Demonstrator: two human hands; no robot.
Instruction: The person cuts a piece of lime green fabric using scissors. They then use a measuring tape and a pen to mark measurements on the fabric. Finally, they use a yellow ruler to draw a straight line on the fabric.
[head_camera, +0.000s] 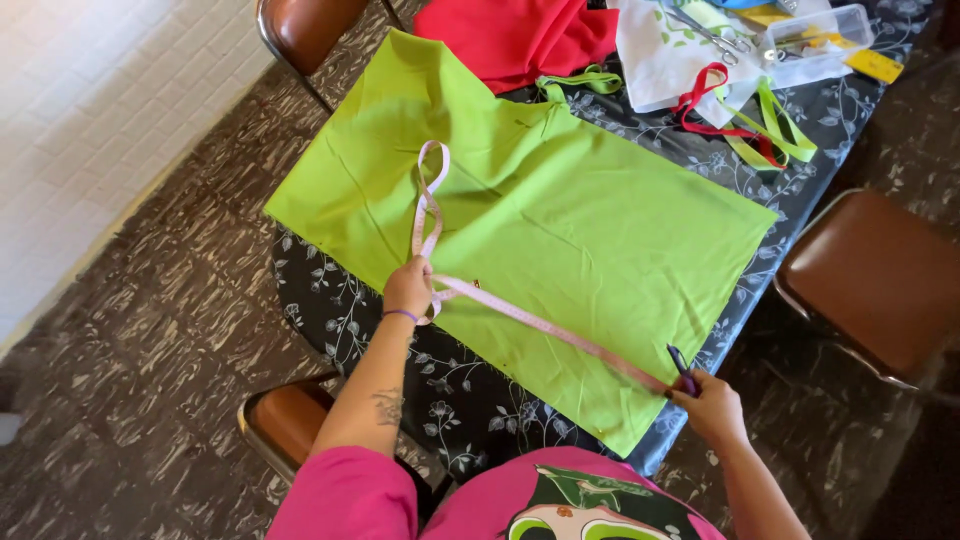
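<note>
A lime green cloth (560, 220) lies spread flat over a table with a black floral cover (470, 410). A pink measuring tape (545, 325) is stretched along the cloth's near edge. My left hand (408, 288) pins one part of the tape to the cloth; the tape's loose end loops away up the cloth (428, 195). My right hand (708, 398) holds the other end down at the cloth's near right corner and also grips a dark pen (681, 367).
Red fabric (520, 35) lies at the far end, with white patterned cloth (665, 55), red and green ribbons (745, 125), scissors (715, 35) and a clear plastic box (815, 40). Brown chairs stand at right (880, 280), near left (285, 420) and far left (305, 25).
</note>
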